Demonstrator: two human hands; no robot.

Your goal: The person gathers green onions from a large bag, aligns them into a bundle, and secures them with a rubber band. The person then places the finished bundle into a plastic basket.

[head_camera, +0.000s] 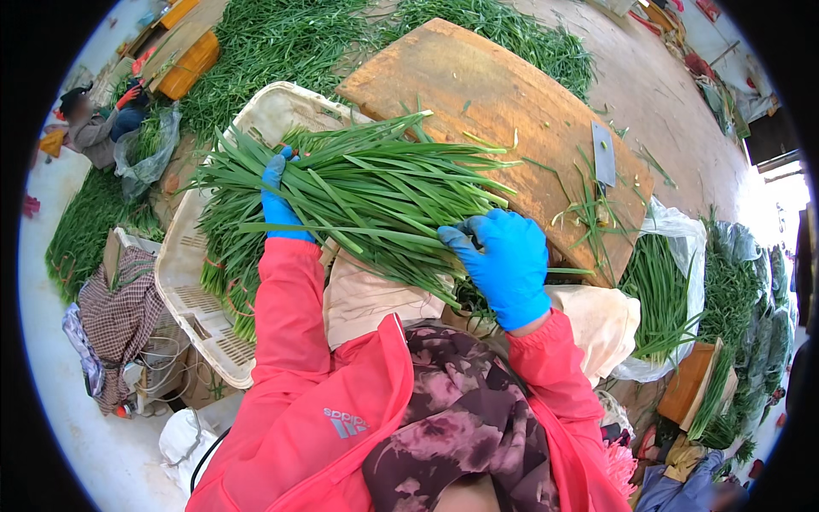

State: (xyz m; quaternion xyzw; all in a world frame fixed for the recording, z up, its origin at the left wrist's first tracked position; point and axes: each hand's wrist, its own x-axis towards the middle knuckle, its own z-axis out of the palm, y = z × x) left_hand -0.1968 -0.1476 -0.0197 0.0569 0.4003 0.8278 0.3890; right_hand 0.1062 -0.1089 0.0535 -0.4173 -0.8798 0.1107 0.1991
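A large bunch of long flat green leaves (384, 185), apparently garlic chives, lies across my front over my lap. My left hand (280, 195), in a blue glove, holds the bunch from beneath at its leafy end, with fingertips showing above it. Near the pale stem ends, my right hand (499, 259), also blue-gloved, has thumb and forefinger pinched on a single leaf (358, 232) that runs leftward over the bunch. Beyond the bunch is a worn wooden board (461, 77), with a cleaver (603, 153) and loose trimmings on its right part.
A white plastic basket (182, 256) with banded bunches is at my left. A plastic-lined container (694, 256) of greens stands at right. Heaped greens (288, 45) cover floor beyond the board. One person (96, 128) sits at far left, another (684, 480) at lower right.
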